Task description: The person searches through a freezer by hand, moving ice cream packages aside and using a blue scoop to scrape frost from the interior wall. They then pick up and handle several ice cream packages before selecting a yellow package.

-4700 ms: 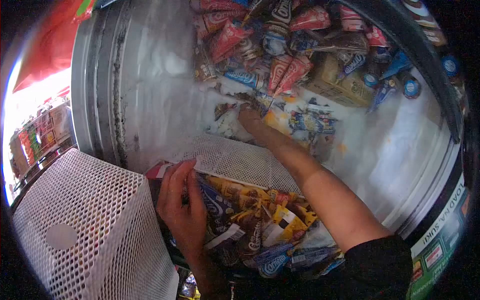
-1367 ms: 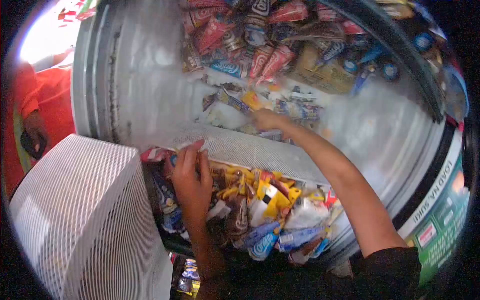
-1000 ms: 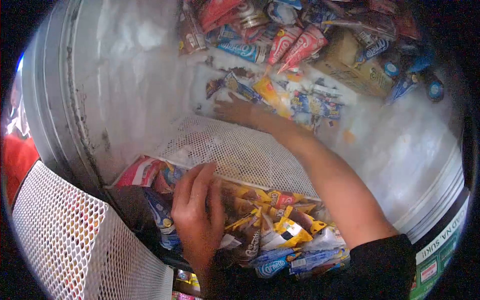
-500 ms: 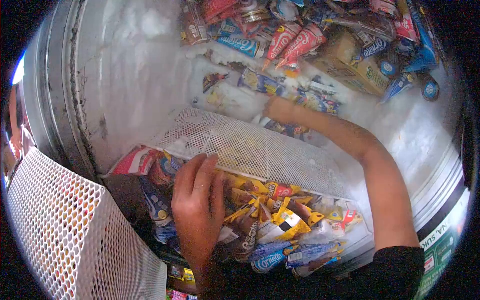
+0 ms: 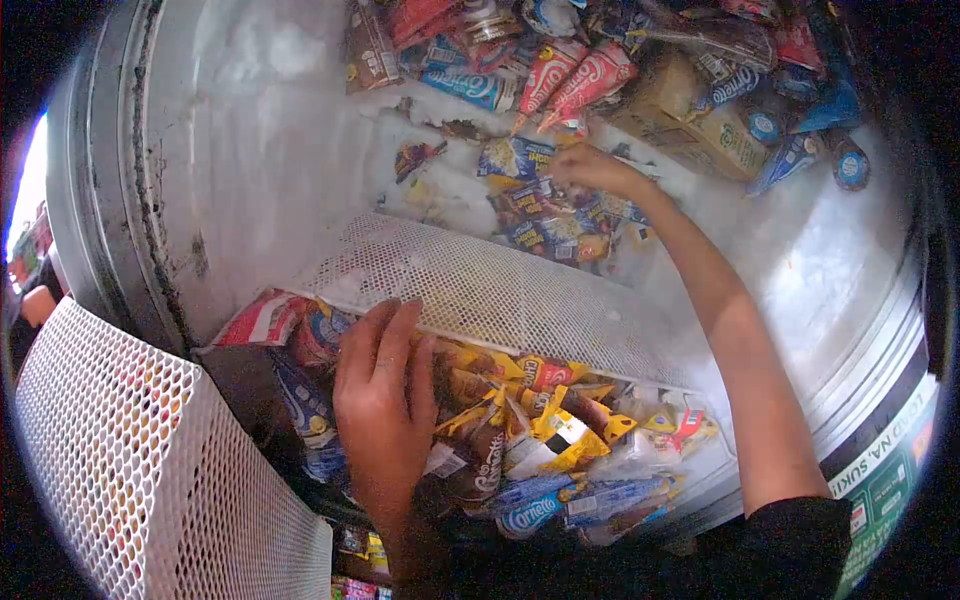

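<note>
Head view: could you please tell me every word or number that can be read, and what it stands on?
"Cornetto": light-blue cone wrapper, brown wrapper; farther back, turquoise cone wrapper, dark-blue wrapper, pink cone wrappers.
"CHOC": yellow-and-red wrapper.
"NA, SUKI!": white strip at right, first word blurred.
Too small or blurred to read: blue packets, cardboard box, green sign.

Right arm (image 5: pixel 735 320) stretched out, left hand (image 5: pixel 385 395) closer in
The left hand's fingers (image 5: pixel 396 345) arch loosely, slightly apart; the right hand (image 5: pixel 597 169) turns inward at the wrist (image 5: pixel 643 188), its grip hard to make out.
</note>
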Available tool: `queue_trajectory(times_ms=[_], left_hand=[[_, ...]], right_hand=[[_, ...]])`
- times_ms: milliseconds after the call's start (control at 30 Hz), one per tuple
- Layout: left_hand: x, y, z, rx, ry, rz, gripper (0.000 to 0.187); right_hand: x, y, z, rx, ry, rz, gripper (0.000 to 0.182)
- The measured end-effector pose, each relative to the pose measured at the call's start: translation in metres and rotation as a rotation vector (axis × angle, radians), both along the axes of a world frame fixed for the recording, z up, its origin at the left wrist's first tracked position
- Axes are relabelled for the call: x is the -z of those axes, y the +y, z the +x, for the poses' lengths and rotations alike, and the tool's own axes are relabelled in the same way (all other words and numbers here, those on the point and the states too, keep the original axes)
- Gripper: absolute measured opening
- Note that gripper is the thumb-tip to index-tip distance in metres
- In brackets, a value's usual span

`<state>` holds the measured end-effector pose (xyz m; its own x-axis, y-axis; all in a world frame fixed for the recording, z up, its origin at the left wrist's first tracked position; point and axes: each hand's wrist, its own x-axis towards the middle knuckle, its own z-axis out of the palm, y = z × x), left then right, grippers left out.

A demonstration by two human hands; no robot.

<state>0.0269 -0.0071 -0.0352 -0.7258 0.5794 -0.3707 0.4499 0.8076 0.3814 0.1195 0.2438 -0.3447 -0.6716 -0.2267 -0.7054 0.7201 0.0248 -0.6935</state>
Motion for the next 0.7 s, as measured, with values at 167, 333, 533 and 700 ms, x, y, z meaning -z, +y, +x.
queue_trajectory(times_ms=[167, 333, 533, 700], left_hand=[[0.001, -0.001, 0.001, 0.002, 0.013, 0.006, 0.029], [0.0, -0.002, 0.0, 0.026, 0.007, 0.021, 0.029], [0.001, 0.0, 0.002, 0.031, 0.013, 0.023, 0.029], [0.002, 0.0, 0.001, 0.039, 0.012, 0.008, 0.028]], right_hand=[[0.006, 0.008, 0.023, 0.014, 0.121, -0.059, 0.022], [0.008, 0.045, 0.046, -0.673, 0.246, 0.365, 0.015], [-0.077, 0.008, 0.003, -0.598, 0.055, 1.028, 0.02], [-0.037, -0.096, -0.045, -0.585, 0.172, 0.285, 0.026]])
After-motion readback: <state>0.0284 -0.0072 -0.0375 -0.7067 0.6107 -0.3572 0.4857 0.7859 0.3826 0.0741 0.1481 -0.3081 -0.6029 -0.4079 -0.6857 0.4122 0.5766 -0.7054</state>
